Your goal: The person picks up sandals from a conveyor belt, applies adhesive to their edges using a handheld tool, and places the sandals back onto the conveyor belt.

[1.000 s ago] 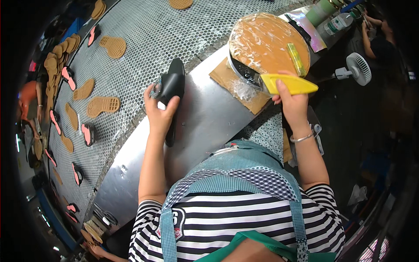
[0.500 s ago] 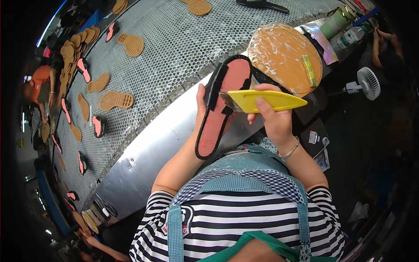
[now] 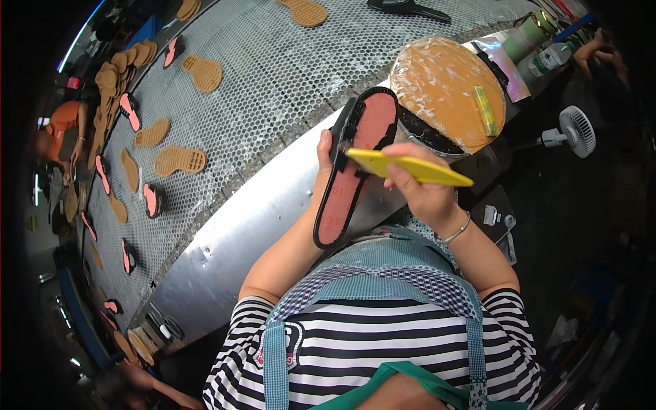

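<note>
Right grip (image 3: 428,193) is clamped on the yellow brush (image 3: 441,174), its tip meeting or nearly meeting the sandal (image 3: 333,208), which lies pink underside up; left grip (image 3: 322,167) is clamped on the sandal's edge, holding it over the worktop (image 3: 229,270). Brushing looks under way, though how much is coated cannot be told; no sole covers it. Just beside stands the tub (image 3: 427,78); beyond, on the mesh (image 3: 249,75), tan soles (image 3: 176,161) and other sandals (image 3: 151,199) lie spread out

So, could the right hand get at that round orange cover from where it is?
Probably yes: the right hand is close to the round orange cover, and nothing seems to block the way. It is holding a yellow-handled tool, though, so it isn't free.
</note>
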Action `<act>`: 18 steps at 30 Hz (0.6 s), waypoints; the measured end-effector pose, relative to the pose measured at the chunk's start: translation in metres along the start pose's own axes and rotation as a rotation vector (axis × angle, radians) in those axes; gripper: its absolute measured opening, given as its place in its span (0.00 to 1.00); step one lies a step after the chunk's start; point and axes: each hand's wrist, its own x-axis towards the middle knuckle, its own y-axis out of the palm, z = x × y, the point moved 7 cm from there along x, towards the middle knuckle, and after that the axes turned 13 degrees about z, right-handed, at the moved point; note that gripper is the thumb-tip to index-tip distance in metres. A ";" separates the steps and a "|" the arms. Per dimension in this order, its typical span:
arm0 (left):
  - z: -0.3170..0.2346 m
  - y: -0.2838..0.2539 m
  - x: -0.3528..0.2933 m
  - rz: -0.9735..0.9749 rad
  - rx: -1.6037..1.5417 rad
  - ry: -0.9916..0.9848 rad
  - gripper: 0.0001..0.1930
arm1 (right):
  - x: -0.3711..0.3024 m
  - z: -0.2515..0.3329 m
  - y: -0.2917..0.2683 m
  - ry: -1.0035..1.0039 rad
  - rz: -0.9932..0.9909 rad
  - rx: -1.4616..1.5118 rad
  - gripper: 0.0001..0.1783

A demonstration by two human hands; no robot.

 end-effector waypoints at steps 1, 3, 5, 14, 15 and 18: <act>-0.003 -0.003 0.001 -0.048 0.021 0.018 0.42 | 0.001 0.007 0.006 -0.077 0.059 -0.097 0.09; -0.006 -0.013 0.005 -0.057 0.052 0.028 0.42 | 0.002 0.020 0.015 -0.140 0.214 -0.197 0.09; -0.006 -0.032 0.005 -0.209 0.091 0.003 0.42 | 0.000 0.020 0.019 -0.260 0.252 -0.202 0.10; -0.009 0.012 0.016 -0.093 0.190 0.073 0.40 | 0.009 -0.014 -0.030 0.015 -0.145 0.040 0.12; -0.010 0.008 0.017 -0.103 0.186 0.075 0.40 | 0.010 -0.015 -0.030 0.022 -0.138 0.046 0.12; -0.008 0.008 0.022 -0.123 0.155 0.029 0.42 | 0.010 -0.017 -0.021 0.068 -0.054 0.142 0.12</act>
